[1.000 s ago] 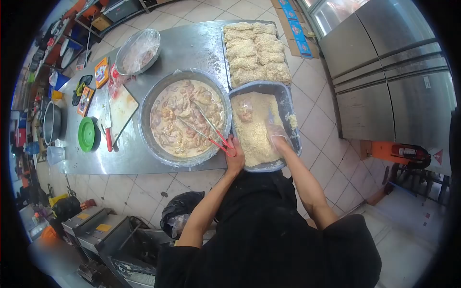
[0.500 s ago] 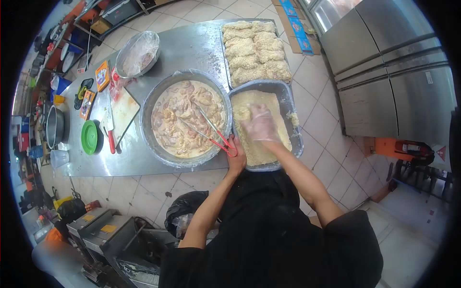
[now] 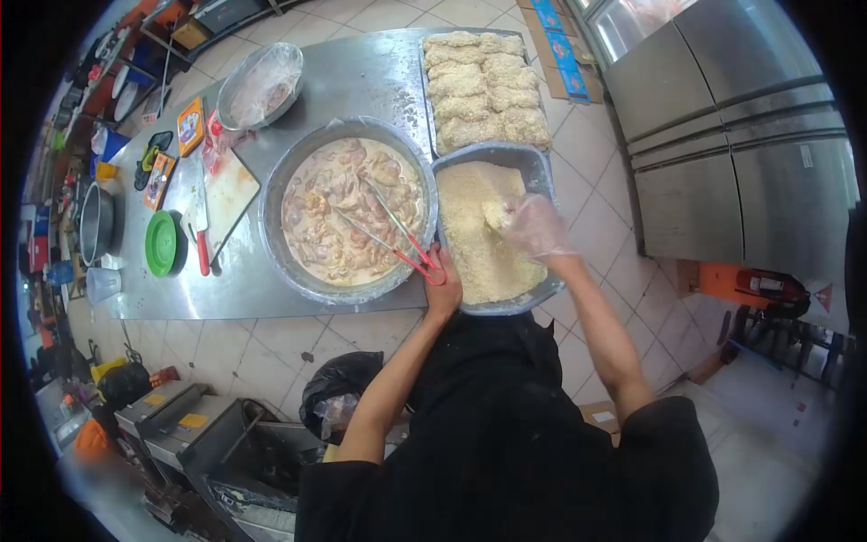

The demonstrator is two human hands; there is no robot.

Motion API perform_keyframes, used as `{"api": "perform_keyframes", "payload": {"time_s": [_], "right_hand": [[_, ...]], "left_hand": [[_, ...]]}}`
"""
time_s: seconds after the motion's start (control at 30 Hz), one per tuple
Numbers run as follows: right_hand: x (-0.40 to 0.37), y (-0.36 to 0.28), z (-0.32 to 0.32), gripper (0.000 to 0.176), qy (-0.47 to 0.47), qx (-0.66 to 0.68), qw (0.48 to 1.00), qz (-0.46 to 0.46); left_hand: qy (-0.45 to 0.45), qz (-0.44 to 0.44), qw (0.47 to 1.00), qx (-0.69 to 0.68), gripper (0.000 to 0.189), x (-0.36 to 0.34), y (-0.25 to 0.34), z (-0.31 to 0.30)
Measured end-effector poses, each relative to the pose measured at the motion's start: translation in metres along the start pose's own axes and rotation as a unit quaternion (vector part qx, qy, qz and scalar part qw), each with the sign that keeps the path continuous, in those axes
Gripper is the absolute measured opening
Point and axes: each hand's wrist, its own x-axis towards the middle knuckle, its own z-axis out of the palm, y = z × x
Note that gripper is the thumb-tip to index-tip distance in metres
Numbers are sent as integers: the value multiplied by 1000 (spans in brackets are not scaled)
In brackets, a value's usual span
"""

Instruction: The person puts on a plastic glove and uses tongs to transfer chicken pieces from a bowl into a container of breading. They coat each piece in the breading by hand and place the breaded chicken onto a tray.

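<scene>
My right hand (image 3: 535, 228), in a clear plastic glove, is closed around a crumb-coated piece (image 3: 499, 213) above the grey tub of crumbs (image 3: 483, 262). My left hand (image 3: 443, 285) is bare and rests between that tub and the large round basin (image 3: 271, 244), at the handle end of the red-handled tongs (image 3: 417, 257). Whether its fingers grip the handle is unclear. The tips of the tongs lie in the basin, among raw meat pieces in pale liquid (image 3: 348, 217). Behind the tub, a tray holds several coated pieces (image 3: 483, 90) in rows.
On the steel table (image 3: 361, 68) are a bowl lined with plastic (image 3: 262, 86), a cutting board (image 3: 233, 199), a red-handled knife (image 3: 202, 239) and a green plate (image 3: 163, 244). Steel cabinets (image 3: 691, 199) stand at right. A black bag (image 3: 339, 388) is on the left below the table.
My right hand has moved right within the tub and now lifts a coated piece above the crumbs. My left hand stays by the tongs. The view has shifted slightly.
</scene>
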Motion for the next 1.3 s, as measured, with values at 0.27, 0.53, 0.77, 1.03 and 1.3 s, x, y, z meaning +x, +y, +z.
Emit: {"api": "perform_keyframes", "payload": {"time_s": [0.27, 0.53, 0.77, 1.03, 1.3], "right_hand": [[31, 15, -21, 29, -292, -131, 945, -64], [96, 13, 32, 40, 9, -4, 991, -134], [90, 18, 48, 51, -152, 14, 976, -159], [100, 24, 75, 45, 5, 61, 960, -272], [20, 27, 53, 44, -191, -94, 949, -231]], "left_hand": [[5, 23, 1000, -13, 44, 1, 6, -1], [-7, 19, 999, -24, 46, 2, 4, -2], [16, 18, 1000, -9, 47, -2, 0, 2], [-8, 1, 1000, -15, 47, -1, 2, -1], [-21, -19, 998, -51, 50, 2, -8, 3]]}}
